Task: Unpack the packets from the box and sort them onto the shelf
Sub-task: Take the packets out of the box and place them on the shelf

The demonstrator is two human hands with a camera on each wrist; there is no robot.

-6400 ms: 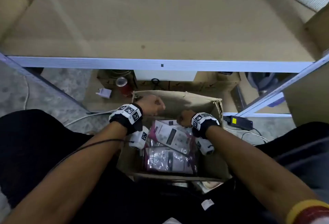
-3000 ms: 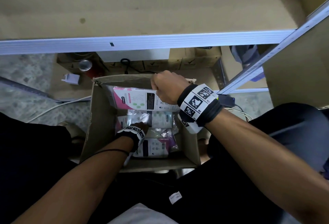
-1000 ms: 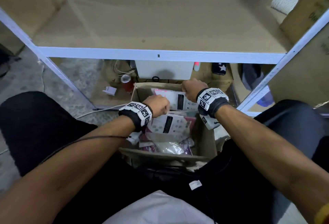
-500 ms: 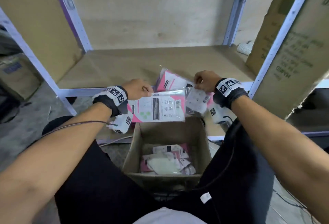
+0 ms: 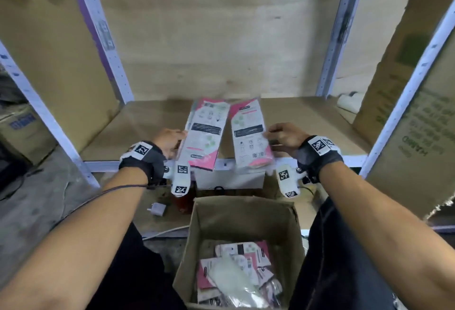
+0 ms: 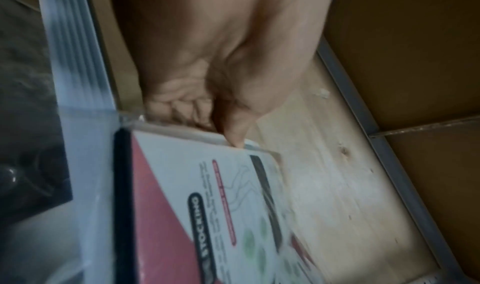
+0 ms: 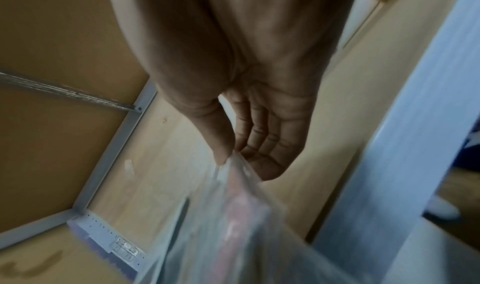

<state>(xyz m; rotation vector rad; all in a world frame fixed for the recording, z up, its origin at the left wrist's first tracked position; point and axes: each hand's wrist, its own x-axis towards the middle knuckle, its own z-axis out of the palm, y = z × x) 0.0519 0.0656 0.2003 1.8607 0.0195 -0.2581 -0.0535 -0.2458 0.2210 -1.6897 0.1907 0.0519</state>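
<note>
Placement step in hand, by my judgement. Left hand [image 5: 170,142] grips the left packet [image 5: 205,134] at its side edge, fingers [image 6: 182,108] curled round it; right hand [image 5: 283,137] pinches the right packet [image 5: 250,134] by its clear wrapper between thumb and fingers [image 7: 257,136]. Both packets are held side by side over the front edge of the shelf [image 5: 307,125], apparently not yet laid down. Recommended: lower each flat onto the board, well inside the front edge, edges aligned, like with like, before letting go. Packets are flat, rectangular, pink-and-white printed cards in glossy film, likely slippery. Shelf board is bare, matt wood on a pale metal frame. Box [image 5: 243,213] below is brown corrugated card, with more packets inside.
</note>
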